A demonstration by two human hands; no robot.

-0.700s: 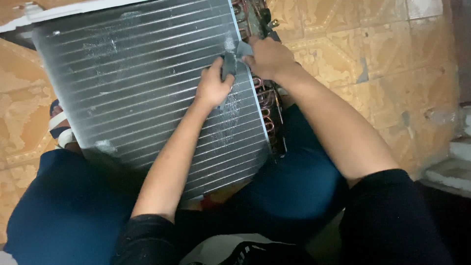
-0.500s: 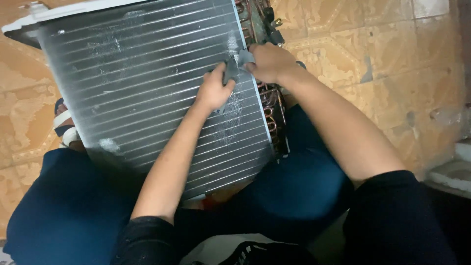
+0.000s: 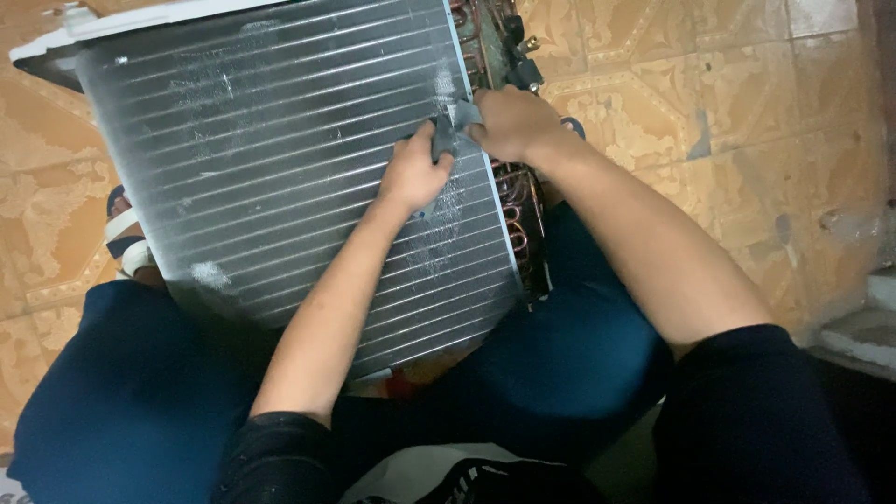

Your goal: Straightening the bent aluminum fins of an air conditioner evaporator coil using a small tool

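Grey rag (image 3: 446,133) pinched by left hand (image 3: 413,173), right hand (image 3: 511,121); copper tubes (image 3: 516,210) beside.

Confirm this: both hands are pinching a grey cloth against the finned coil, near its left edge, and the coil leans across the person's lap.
Not quite. The head view shows the left hand and right hand pinching the grey cloth near the right edge of the finned coil, beside the copper tube bends. The rest stands.
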